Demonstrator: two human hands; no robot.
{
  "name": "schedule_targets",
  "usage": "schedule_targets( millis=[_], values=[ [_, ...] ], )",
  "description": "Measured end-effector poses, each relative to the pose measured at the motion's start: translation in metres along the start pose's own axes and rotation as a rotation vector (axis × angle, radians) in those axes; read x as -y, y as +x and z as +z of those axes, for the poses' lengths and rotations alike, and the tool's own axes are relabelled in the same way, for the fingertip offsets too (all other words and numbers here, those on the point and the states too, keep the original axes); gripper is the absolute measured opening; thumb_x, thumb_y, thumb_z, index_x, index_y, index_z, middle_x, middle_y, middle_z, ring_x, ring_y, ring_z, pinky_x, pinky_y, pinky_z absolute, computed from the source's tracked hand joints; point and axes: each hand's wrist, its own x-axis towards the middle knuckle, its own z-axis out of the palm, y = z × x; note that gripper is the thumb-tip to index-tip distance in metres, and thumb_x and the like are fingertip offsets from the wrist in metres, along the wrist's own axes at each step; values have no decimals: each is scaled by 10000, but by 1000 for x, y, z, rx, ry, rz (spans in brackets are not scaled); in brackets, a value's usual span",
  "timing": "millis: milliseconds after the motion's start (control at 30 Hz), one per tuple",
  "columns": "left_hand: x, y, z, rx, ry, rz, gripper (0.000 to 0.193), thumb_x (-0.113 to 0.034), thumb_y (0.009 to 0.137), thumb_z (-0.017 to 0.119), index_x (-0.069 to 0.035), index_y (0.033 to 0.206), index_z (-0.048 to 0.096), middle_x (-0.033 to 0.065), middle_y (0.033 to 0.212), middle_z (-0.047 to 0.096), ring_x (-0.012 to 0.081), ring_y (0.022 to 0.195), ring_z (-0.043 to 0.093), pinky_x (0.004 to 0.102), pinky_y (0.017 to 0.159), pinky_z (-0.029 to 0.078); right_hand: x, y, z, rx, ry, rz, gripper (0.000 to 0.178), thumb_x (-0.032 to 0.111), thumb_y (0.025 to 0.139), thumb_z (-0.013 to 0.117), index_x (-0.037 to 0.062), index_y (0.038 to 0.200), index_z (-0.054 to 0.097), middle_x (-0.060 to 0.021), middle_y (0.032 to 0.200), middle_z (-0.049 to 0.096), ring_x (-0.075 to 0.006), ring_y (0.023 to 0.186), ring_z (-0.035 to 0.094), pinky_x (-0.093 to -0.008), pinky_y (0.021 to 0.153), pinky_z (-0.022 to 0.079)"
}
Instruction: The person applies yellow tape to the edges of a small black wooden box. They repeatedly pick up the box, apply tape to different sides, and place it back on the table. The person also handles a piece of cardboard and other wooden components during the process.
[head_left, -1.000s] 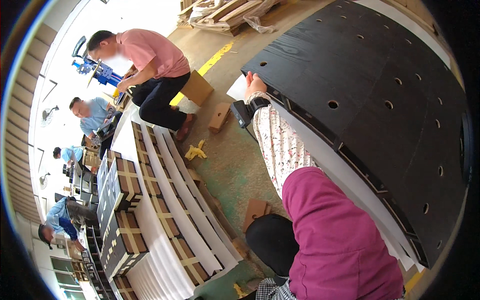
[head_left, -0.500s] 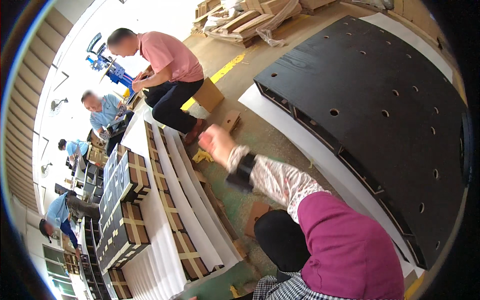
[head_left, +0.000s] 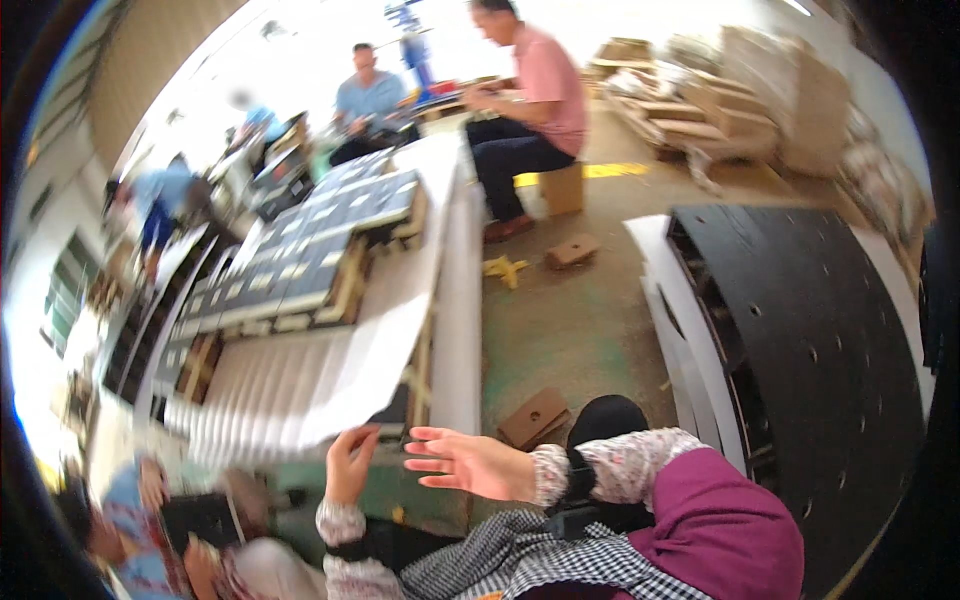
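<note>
My left hand (head_left: pixel 350 468) is at the near corner of a white foam sheet (head_left: pixel 385 345), its thumb and fingers pinched together on the sheet's edge. The sheet lies over a low stack, and its right side hangs free. Just to the right, my right hand (head_left: pixel 475 466) is open, fingers spread and pointing left, with nothing in it. It is close to the stack's near end but apart from the sheet. Taped black panels (head_left: pixel 290 250) rest on top of the stack beyond my hands.
To the right stands a large black panel unit (head_left: pixel 800 330) with round holes, on white sheeting. Brown boards (head_left: pixel 535 415) lie on the floor by my knee. A person in pink (head_left: pixel 545 90) sits ahead; another (head_left: pixel 190 530) is at the lower left holding a dark panel.
My view has swung left. My right hand has come down from its raised place to the stack's near end and opened. My left hand has come into view at the sheet.
</note>
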Motion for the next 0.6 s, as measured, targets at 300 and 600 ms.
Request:
schedule_targets(
  millis=[300,600],
  values=[
    [-19,-34,-52,149,-188,96,189,-118,891,601,7,1023,655,67,957,679,131,896,618,277,808,484,-20,21,52,34,-308,28,406,177,958,482,56,1339,408,-61,1211,542,-160,1069,557,-300,874,479],
    [10,97,-77,-104,61,173,246,-191,869,607,-15,1036,649,94,992,667,193,951,611,314,864,460,25,101,-79,-106,-219,-73,319,144,940,506,49,1244,500,-12,1008,580,-100,865,564,-249,760,491]
  ],
)
